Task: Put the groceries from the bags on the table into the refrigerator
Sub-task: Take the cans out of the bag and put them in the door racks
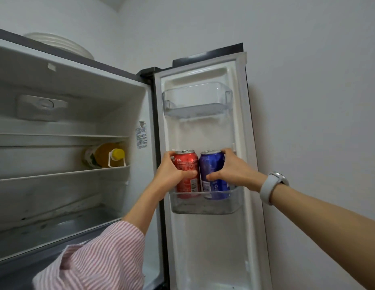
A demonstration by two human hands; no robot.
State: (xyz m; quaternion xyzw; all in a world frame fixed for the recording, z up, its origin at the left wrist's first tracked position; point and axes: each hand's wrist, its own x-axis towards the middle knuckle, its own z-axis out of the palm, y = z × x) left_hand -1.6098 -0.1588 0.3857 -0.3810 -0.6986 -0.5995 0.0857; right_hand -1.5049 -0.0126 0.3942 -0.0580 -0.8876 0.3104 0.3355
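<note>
Red can [187, 170]: stood upright in the lower door shelf [203, 204] of the fridge, touching the blue can [213, 174].
Left hand [172, 170]: fingers curled tight around the red can.
Right hand [230, 169]: fingers curled around the blue can.
Bottle [105, 158]: lay inside the fridge.

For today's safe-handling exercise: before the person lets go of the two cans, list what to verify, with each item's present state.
1. Left hand grips red can: ok.
2. Right hand grips blue can: ok.
3. Both cans upright: ok.
4. Can bases inside the lower door bin: ok.
5. Bases resting on the bin floor: cannot tell.
6. Door open wide enough: ok.
</note>
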